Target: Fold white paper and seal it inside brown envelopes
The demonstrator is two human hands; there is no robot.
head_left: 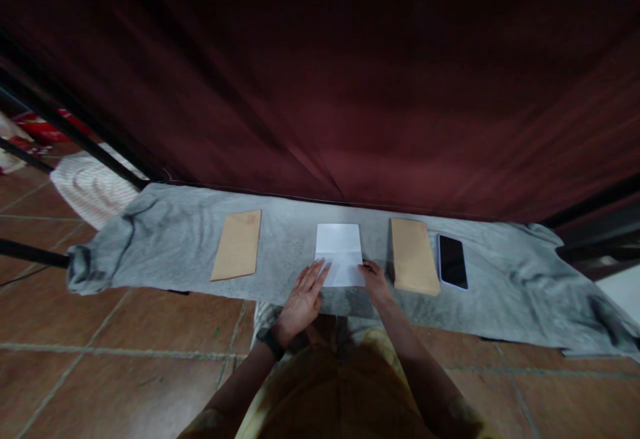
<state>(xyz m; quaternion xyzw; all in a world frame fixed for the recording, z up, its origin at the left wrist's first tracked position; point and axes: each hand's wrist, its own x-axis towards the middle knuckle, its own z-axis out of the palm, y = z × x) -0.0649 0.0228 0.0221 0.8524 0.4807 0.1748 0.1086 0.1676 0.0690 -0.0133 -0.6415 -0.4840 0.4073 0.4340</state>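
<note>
A white sheet of paper (340, 252), with a crease across it, lies in the middle of a grey cloth (175, 239) spread on the floor. My left hand (304, 299) rests flat with its fingers stretched out, the fingertips on the paper's near left corner. My right hand (376, 281) is at the paper's near right corner, fingers curled and touching its edge. A brown envelope (237, 244) lies to the left of the paper. Another brown envelope (414, 255) lies to the right.
A dark phone (453, 261) lies face up at the right of the right envelope. A dark red curtain (350, 92) hangs behind the cloth. Black metal bars (75, 133) and a striped cloth (90, 187) are at the left. The floor is brown tile (100, 359).
</note>
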